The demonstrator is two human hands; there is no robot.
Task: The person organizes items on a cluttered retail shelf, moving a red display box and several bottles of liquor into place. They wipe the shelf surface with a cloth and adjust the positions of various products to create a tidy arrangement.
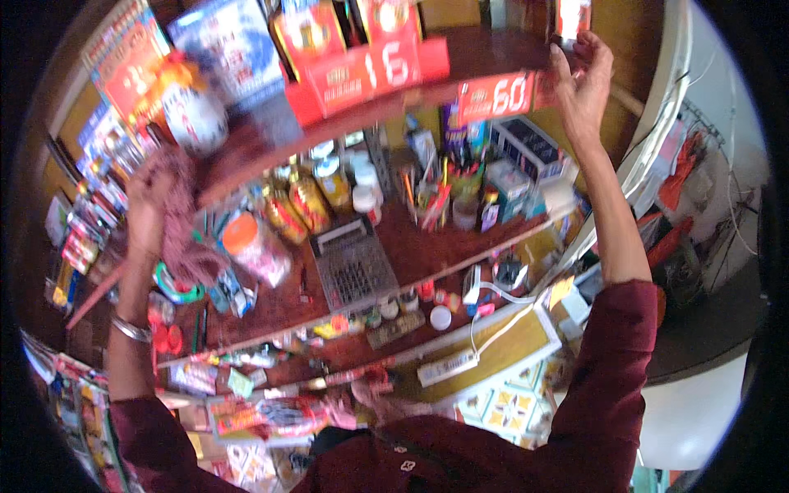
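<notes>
My left hand [148, 200], a bracelet on its wrist, grips a bunched pinkish cloth [179, 228] that hangs down past the left end of the upper shelf [246, 148]. Just above it stands a white rounded figure or container with an orange top [194, 117]. My right hand [582, 77] is raised at the right end of that shelf, thumb and fingers around the lower end of a small red and white pack [573, 21]; blur hides whether they grip it. Beside this hand is a red price sign [496, 97], with a larger red sign [370, 77] further left.
Beneath the shelf, a calculator [354, 265], an orange-lidded jar [256, 246], gold cans [296, 209] and cups of pens [431, 200] stand on a dark red wooden counter [407, 246]. A blue and white box [228, 52] stands above. A power strip [447, 370] with a white cable lies lower down.
</notes>
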